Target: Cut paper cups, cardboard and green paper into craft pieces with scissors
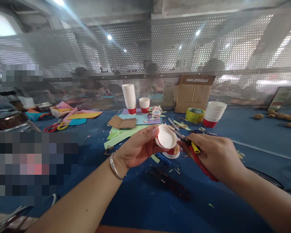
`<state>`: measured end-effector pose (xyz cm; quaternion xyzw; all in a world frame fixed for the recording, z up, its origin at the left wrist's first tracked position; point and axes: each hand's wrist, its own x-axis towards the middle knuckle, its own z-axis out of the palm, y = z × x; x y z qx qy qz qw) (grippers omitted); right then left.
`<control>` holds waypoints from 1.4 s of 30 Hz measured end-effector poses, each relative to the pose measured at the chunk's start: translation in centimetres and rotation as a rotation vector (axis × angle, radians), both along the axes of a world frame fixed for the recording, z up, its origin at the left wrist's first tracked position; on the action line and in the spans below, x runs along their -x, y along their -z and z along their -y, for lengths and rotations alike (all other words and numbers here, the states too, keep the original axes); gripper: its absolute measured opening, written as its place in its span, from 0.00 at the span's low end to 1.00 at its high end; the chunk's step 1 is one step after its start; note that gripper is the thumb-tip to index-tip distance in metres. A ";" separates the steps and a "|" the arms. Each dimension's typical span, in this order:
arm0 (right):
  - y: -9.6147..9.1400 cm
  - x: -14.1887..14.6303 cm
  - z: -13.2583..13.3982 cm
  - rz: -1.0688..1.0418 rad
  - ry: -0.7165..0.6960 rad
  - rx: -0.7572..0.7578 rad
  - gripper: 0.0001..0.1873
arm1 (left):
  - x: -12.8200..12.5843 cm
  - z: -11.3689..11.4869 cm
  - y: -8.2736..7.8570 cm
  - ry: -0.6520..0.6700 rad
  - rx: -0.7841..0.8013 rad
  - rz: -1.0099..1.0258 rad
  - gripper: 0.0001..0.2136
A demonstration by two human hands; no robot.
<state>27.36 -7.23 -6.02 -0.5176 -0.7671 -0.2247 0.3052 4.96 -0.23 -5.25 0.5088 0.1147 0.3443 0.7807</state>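
Observation:
My left hand [145, 140], with a silver bracelet at the wrist, grips a shallow cut-down paper cup [167, 137] by its left side. Its white inside faces me, and a red band shows on the edge. In my right hand [213, 155] is a pair of scissors [196, 155] with red and yellow handles. The blades reach the upper right rim of the cut cup; whether they bite into it I cannot tell. Just behind and below stands another red and white paper cup piece [172, 156], partly hidden. A dark tool [171, 184], blurred, lies on the table nearer me.
Stacked paper cups [129, 97], a shorter stack [144, 104] and a cardboard box [194, 94] stand toward the mesh screen. Right of them are yellow tape [195, 115] and more cups [214, 113]. Green paper [120, 137] and scraps lie left; other scissors [55, 127] lie farther left.

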 end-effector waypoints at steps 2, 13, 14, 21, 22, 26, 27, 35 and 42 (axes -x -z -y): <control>0.0 -0.1 0.0 0.022 0.008 0.010 0.13 | 0.1 -0.1 0.2 0.000 -0.002 -0.011 0.16; 0.2 -0.1 -0.1 0.062 -0.003 -0.062 0.14 | 0.2 -0.2 0.4 0.046 0.060 0.023 0.18; 0.2 -0.2 -0.2 0.065 -0.008 -0.065 0.13 | 0.2 -0.2 0.3 0.052 0.058 0.028 0.18; 0.3 -0.4 -0.1 0.104 -0.024 -0.044 0.14 | 0.0 -0.3 0.3 0.077 0.061 0.068 0.16; 0.3 -0.3 -0.1 0.104 -0.026 -0.048 0.14 | 0.1 -0.3 0.3 0.079 0.058 0.067 0.16; 0.4 -0.2 -0.3 0.094 -0.050 -0.093 0.16 | 0.1 -0.3 0.3 0.101 0.064 0.066 0.18; 0.5 -0.3 -0.3 0.094 -0.052 -0.096 0.15 | 0.1 -0.3 0.3 0.110 0.069 0.066 0.18; 0.6 -0.5 -0.4 0.097 -0.048 -0.041 0.13 | -0.2 -0.3 0.2 0.138 0.107 0.072 0.18; 0.3 0.2 -0.3 0.045 -0.044 -0.073 0.17 | -0.2 -0.3 0.4 0.096 0.124 0.055 0.18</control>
